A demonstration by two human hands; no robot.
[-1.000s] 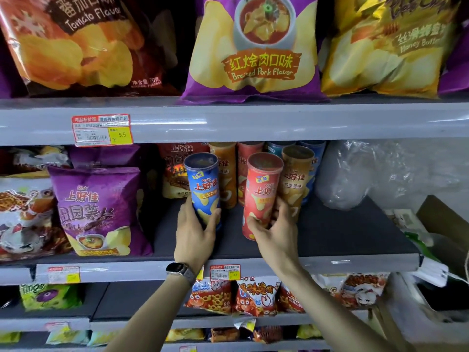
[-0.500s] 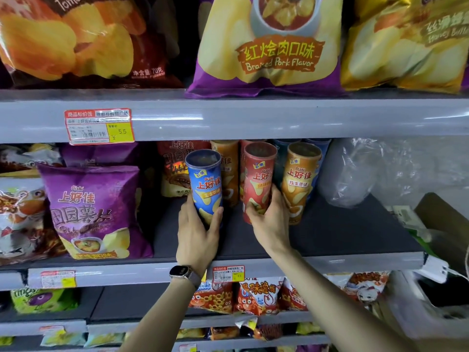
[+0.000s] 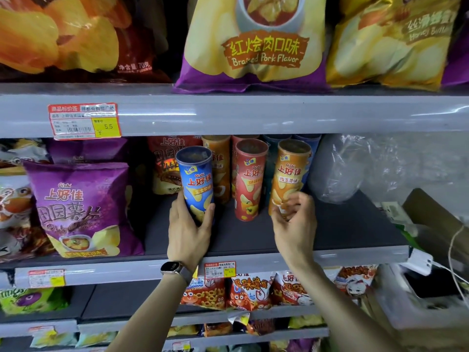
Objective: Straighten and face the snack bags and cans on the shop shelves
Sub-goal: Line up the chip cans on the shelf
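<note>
Three snack cans stand in a front row on the middle shelf (image 3: pixel 330 240). My left hand (image 3: pixel 189 231) grips the lower part of the blue can (image 3: pixel 196 182), which leans slightly left. The red can (image 3: pixel 250 181) stands free in the middle, upright. My right hand (image 3: pixel 295 226) has its fingers on the base of the orange can (image 3: pixel 289 176), which tilts to the right. More cans stand behind this row, partly hidden. A purple chip bag (image 3: pixel 78 209) faces forward to the left of the cans.
Large chip bags fill the top shelf, among them a purple braised pork bag (image 3: pixel 256 44). A crumpled clear plastic bag (image 3: pixel 355 168) lies right of the cans. Small snack bags (image 3: pixel 243 290) hang on the shelf below. Cardboard boxes (image 3: pixel 431 250) stand at the right.
My right hand let go of the red can, which now stands on the shelf, and moved right onto the orange can. My left hand kept hold of the blue can.
</note>
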